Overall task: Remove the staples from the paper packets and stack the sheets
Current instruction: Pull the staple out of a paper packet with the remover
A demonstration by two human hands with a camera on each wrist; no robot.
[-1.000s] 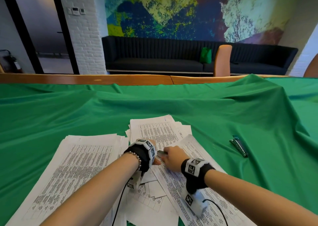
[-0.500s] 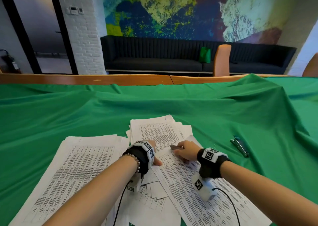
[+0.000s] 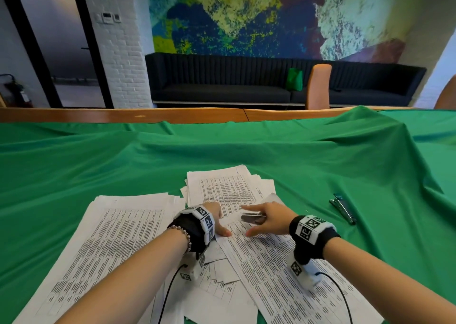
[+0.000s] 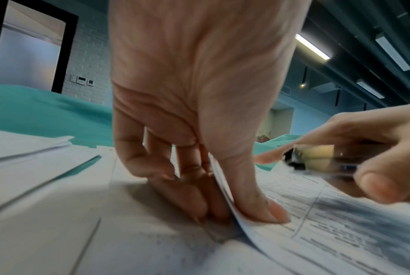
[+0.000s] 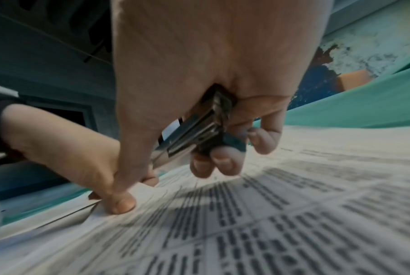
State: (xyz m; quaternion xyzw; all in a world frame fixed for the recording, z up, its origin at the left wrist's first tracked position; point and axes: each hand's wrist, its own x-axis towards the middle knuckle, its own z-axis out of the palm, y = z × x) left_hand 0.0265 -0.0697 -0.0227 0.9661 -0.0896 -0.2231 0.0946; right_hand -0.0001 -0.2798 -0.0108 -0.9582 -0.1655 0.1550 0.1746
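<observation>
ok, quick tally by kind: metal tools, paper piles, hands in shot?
Metal tools: 2, the staple remover gripped by the right hand and a second tool lying on the green cloth.
Paper piles: 3 (left, far, near right).
Hands: 2, with the left hand.
Total: 7.

No legible text. Sheets (image 3: pixel 118 244) carry printed tables, too blurred to read. Wristbands (image 3: pixel 312 228) bear black-and-white square markers, not lettering.
</observation>
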